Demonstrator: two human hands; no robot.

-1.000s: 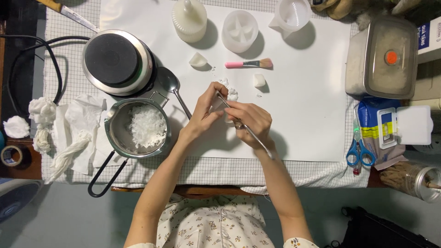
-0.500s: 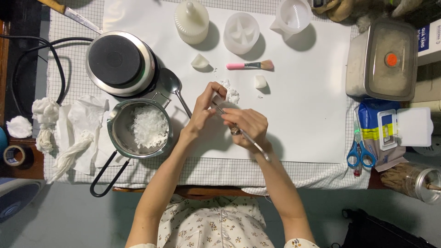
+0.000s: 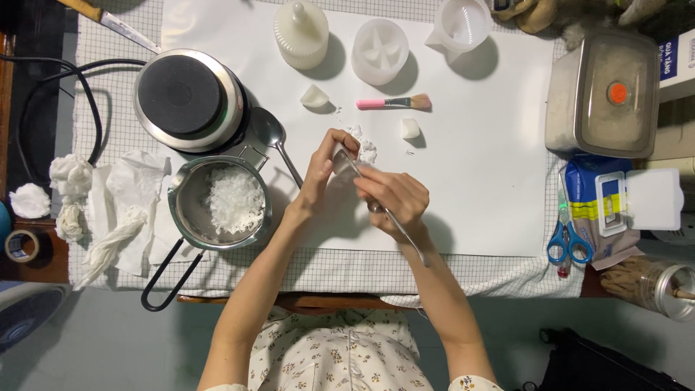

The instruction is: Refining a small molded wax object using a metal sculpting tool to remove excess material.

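My left hand (image 3: 323,172) holds a small clear cup (image 3: 342,162) tilted above the white paper sheet (image 3: 478,166). My right hand (image 3: 394,197) grips a thin metal tool (image 3: 397,221) whose tip reaches into the cup's mouth. A small heap of white flakes (image 3: 365,147) lies on the paper just beyond the cup. To the left stands a metal saucepan (image 3: 219,203) holding white flakes, with a metal spoon (image 3: 272,137) lying beside it.
An electric hot plate (image 3: 190,98) sits at the back left, crumpled tissues (image 3: 116,206) left of the pan. White moulds (image 3: 380,51) and a jar-shaped candle (image 3: 300,32) stand at the back, a pink-handled brush (image 3: 394,103) near them. A metal box (image 3: 604,94), wipes pack and blue scissors (image 3: 568,242) lie right.
My hands stay at the cup, shifting very slightly. The metal tool has tilted a little inside the cup. Nothing else has moved.
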